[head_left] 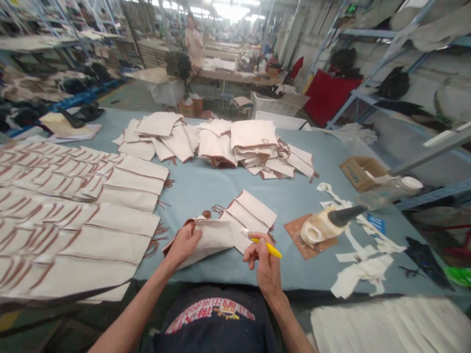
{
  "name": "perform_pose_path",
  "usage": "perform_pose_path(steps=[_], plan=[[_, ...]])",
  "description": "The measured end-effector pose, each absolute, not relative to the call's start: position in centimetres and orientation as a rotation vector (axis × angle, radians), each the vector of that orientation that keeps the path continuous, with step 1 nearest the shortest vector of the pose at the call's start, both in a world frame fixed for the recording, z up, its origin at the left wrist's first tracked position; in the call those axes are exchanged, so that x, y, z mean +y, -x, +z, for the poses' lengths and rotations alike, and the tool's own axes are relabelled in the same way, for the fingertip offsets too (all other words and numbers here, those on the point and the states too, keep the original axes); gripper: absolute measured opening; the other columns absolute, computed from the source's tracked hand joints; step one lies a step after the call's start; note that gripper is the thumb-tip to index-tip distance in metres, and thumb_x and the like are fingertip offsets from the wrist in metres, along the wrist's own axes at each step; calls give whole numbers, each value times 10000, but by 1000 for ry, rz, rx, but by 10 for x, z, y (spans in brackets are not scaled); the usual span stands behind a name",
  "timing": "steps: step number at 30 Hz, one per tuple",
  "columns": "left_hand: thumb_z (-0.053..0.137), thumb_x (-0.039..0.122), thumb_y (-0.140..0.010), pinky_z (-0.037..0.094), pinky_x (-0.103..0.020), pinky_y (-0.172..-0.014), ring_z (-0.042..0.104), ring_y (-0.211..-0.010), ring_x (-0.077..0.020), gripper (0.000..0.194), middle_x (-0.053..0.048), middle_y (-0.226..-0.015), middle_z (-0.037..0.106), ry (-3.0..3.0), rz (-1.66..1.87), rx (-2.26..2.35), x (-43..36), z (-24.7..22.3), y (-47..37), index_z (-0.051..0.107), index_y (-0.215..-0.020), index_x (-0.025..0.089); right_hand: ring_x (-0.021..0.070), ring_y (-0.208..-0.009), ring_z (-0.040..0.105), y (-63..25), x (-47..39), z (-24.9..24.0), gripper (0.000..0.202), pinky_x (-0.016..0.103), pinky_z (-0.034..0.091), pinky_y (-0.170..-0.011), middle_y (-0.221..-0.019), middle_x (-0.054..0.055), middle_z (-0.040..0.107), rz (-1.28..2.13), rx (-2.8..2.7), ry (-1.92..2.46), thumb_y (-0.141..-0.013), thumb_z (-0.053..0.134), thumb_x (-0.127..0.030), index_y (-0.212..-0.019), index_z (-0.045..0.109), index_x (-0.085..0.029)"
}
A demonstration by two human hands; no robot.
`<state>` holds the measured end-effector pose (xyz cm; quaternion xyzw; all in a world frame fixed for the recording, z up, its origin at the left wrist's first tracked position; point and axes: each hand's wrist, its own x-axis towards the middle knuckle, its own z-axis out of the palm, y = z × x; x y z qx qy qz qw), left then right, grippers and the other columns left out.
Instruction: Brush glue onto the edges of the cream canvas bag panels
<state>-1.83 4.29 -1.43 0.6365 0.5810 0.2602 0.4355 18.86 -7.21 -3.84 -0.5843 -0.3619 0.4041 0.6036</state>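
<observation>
While cream fabric [213, 239] is pinched lower-centre by left grip [187, 241], yellow brush [274, 250], clasped in right grip [265, 261], is angled up-left toward it.

Textile workshop: piled fabric pieces [253, 135], blue-topped worktable [206, 184], metal racks [368, 33], ceiling lights [231, 11].

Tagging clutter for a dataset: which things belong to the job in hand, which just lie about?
Likely job:
- cream fabric piece, in left hand
- yellow-handled brush, in right hand
- cream plastic bottle
- stacked brown-trimmed pieces

Likely lying about:
- cardboard box
- white scraps
- red cloth
</observation>
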Motion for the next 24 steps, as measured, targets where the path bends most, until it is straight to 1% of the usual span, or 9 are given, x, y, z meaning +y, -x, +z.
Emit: perform_pose_path(steps=[3,5,7,9,11,13,16,20,24], plan=[[602,418,-768,527,-335,-739,612,-765,-230,196,2,-739,627,-1632,654,1420,35,15,28,585,-745,224,114,-408,408,-197,-75,-13,563,216,323,-415,-493,-60,536,971,-766,1262,-995,454,-690,-1098,677,-183],[596,466,-799,484,-302,-665,529,-681,-189,270,35,-675,523,-1656,669,1404,29,38,34,493,-687,243,105,-388,370,-204,-76,13,595,203,278,-397,-449,-70,472,921,-682,1181,-957,494,-725,-1062,719,-185],[572,511,-837,426,-277,-608,445,-629,-161,376,56,-631,418,-1690,686,1370,22,61,38,377,-640,258,98,-404,401,-209,-77,41,554,200,306,-410,-473,-52,494,823,-630,1115,-933,554,-714,-964,754,-198],[558,520,-868,399,-268,-598,417,-628,-153,431,57,-622,386,-1720,694,1301,16,80,38,319,-623,258,89,-402,409,-210,-76,65,495,199,311,-401,-509,-32,530,746,-659,1044,-912,615,-674,-855,764,-205],[565,501,-889,417,-263,-630,452,-661,-156,428,46,-640,435,-1713,696,1209,11,93,34,351,-618,247,87,-386,399,-208,-75,82,439,200,302,-386,-503,-34,514,718,-707,1000,-920,641,-616,-800,758,-210],[576,488,-896,454,-265,-680,518,-709,-169,360,31,-683,532,-1632,666,1109,9,100,28,476,-669,227,89,-382,396,-204,-73,91,383,200,305,-385,-482,-49,482,729,-741,997,-942,650,-557,-793,742,-217],[591,495,-897,498,-276,-719,596,-769,-199,307,8,-761,652,-1478,591,1004,8,99,22,660,-911,196,92,-399,399,-197,-69,94,340,197,307,-394,-473,-63,458,752,-795,1012,-968,650,-512,-801,706,-221],[644,483,-896,498,-258,-695,617,-802,-207,367,-18,-851,714,-1416,548,950,1,93,22,708,-1104,188,87,-411,398,-193,-64,98,364,195,297,-401,-489,-61,469,761,-925,982,-996,623,-514,-806,701,-213],[640,479,-930,484,-235,-678,609,-816,-194,376,-43,-933,732,-1323,522,823,-6,91,23,714,-1133,171,87,-422,433,-191,-62,107,365,203,336,-412,-519,-53,504,780,-1067,940,-1007,622,-505,-825,722,-204]])
